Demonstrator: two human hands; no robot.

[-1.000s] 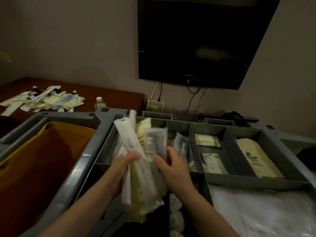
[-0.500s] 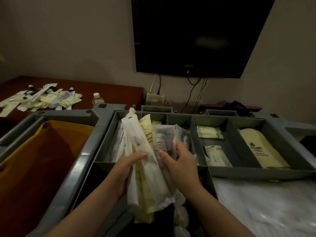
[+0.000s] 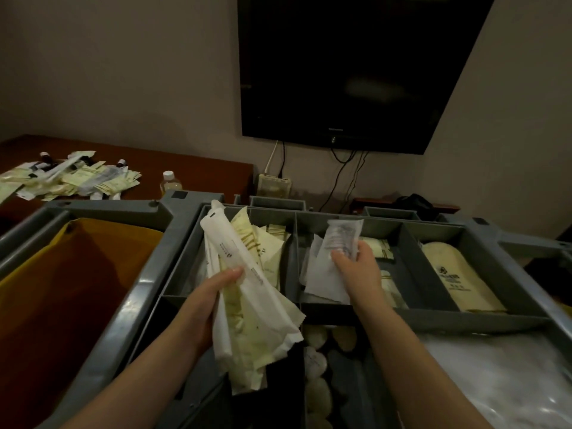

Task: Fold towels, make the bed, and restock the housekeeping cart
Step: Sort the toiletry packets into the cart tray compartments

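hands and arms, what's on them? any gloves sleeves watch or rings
The left hand and right hand are bare: no gloves, no ring showing. Both forearms are uncovered down to the frame's edge, with no sleeve in view and no watch or bracelet at either wrist. Dim light hides any finer marks.

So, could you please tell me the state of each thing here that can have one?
Left hand: grips a bundle of long sachets.
Right hand: pinches a clear packet above a tray compartment.
Television: screen dark.
Bottle: upright, capped.
Yellow bag: open at the top.
Cart tray: compartments partly stocked.
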